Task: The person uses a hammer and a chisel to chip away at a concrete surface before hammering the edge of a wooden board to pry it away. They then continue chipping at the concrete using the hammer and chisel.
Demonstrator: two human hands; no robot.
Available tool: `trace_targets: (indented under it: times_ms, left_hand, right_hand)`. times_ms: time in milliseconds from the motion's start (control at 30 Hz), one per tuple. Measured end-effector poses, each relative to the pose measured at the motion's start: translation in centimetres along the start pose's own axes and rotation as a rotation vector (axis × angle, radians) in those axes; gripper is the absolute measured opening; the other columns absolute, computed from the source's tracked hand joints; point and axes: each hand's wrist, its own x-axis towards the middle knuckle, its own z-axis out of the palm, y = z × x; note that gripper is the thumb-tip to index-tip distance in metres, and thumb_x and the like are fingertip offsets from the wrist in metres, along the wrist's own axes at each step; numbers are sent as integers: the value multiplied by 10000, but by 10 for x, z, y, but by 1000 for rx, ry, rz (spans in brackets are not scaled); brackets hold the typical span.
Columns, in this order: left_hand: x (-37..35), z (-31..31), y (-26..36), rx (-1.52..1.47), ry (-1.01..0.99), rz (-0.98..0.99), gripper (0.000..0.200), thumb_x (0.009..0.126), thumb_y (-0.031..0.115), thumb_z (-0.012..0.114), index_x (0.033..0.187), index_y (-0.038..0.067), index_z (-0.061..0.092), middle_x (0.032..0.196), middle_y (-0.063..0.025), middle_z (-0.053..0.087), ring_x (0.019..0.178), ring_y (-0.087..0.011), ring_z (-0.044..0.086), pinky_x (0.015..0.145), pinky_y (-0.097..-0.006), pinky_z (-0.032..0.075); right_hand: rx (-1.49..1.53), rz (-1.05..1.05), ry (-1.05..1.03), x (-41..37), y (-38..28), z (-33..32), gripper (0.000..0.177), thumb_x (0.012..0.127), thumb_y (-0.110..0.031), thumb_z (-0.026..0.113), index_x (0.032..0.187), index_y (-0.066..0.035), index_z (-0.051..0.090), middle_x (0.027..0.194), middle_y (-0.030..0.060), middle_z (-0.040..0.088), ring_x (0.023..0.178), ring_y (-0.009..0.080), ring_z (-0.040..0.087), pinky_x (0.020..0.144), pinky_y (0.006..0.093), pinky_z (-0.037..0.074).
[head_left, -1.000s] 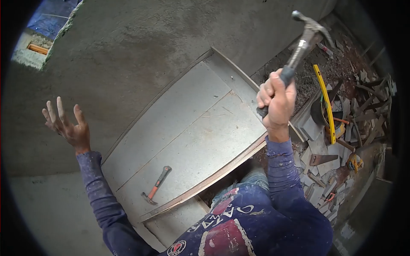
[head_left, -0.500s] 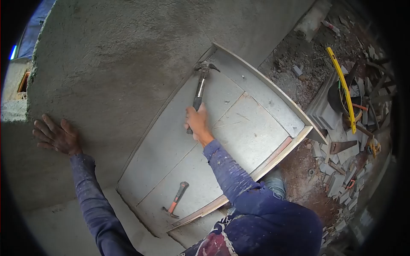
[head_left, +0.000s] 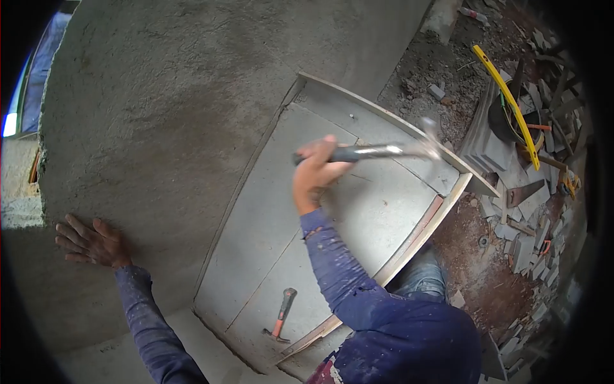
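My right hand (head_left: 314,171) is wrapped round the dark grip of a claw hammer (head_left: 377,152), held over the grey slab surface (head_left: 262,211). Its metal head, at the right end, is smeared by motion near the raised edge board (head_left: 384,115). Fingers spread, my left hand (head_left: 94,242) lies flat against the rough grey plastered wall (head_left: 166,128). A second, smaller hammer (head_left: 280,315) with a red and black handle rests on the slab near my body. A small nail-like bit (head_left: 351,116) shows by the far edge.
Right of the slab, a yellow spirit level (head_left: 510,102) leans over a dark bucket (head_left: 502,121). A handsaw (head_left: 526,192) and broken tile pieces (head_left: 543,256) litter the dirt floor. A wooden strip (head_left: 419,246) edges the slab's near side.
My right hand has swung the claw hammer from the wall-side corner round to the right, lifting it off the slab. My left hand stays on the wall. The whole view has shifted somewhat.
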Motion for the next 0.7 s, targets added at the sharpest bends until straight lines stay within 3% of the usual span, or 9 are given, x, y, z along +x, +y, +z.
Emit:
trace_targets:
  times_ms: [33,67,233,400,467,533,600,667,700]
  left_hand:
    - [-1,-1,-2,-11,-2,10,608,1020,562,291,1559,283,258,1649,-9,174,1528,-305,91,1175,-664,35]
    - [-3,-1,-5,-7,-3,17,608,1021,561,291,1560,282,259,1650,-12,170,1528,-304,92,1175,-662,34]
    - [-2,-2,-2,-2,-10,8,616,1018,569,290,1560,277,263,1652,-18,162,1528,-309,92,1172,-664,36]
    - [1,-3,1,-10,-10,-2,614,1021,560,290,1562,271,261,1653,-19,161,1528,-317,85,1174,-660,29]
    - [-1,-3,0,-3,-8,0,613,1022,556,290,1563,270,259,1654,-19,157,1529,-316,81,1175,-658,26]
    - [2,1,1,-2,11,3,611,1023,553,290,1563,269,257,1655,-19,154,1530,-315,77,1176,-656,24]
    - [0,-1,0,-5,-12,7,613,1023,553,285,1564,266,255,1656,-18,150,1531,-313,70,1176,-656,20]
    - [-2,-4,-4,1,-18,15,615,1022,555,284,1563,264,256,1656,-22,150,1530,-316,71,1177,-654,19]
    - [-1,-1,-2,1,-14,14,617,1022,556,284,1563,262,257,1656,-25,151,1530,-319,71,1177,-653,18]
  right_hand:
    - [-266,340,-204,-29,25,-7,405,943,-111,560,1251,12,328,802,46,523,510,98,490,420,271,463]
    - [-517,434,-547,-47,103,-32,365,916,-88,556,1202,4,349,778,50,518,497,96,482,409,267,437]
    - [-230,654,-647,-11,-13,-40,383,947,-166,575,1196,38,366,816,82,525,503,101,538,433,265,473]
    - [109,12,-322,36,-97,-8,251,1000,-107,550,1123,-16,350,650,0,446,477,50,458,437,243,477]
    - [217,-242,-187,45,-70,0,231,994,-67,529,1130,-21,348,693,24,467,496,59,470,452,251,484]
    - [82,-274,-54,22,-8,9,248,987,-83,532,1148,-2,362,751,51,488,508,78,488,450,263,479]
    - [-341,76,-233,-30,79,-10,304,960,-107,546,1166,26,365,808,86,507,515,91,504,444,274,478]
    - [-207,822,-493,-34,60,-10,284,918,-103,577,1090,-51,357,733,18,455,484,76,431,410,289,426]
    - [-205,819,-482,-27,49,-14,284,918,-103,577,1090,-51,357,733,18,455,484,76,431,410,289,426]
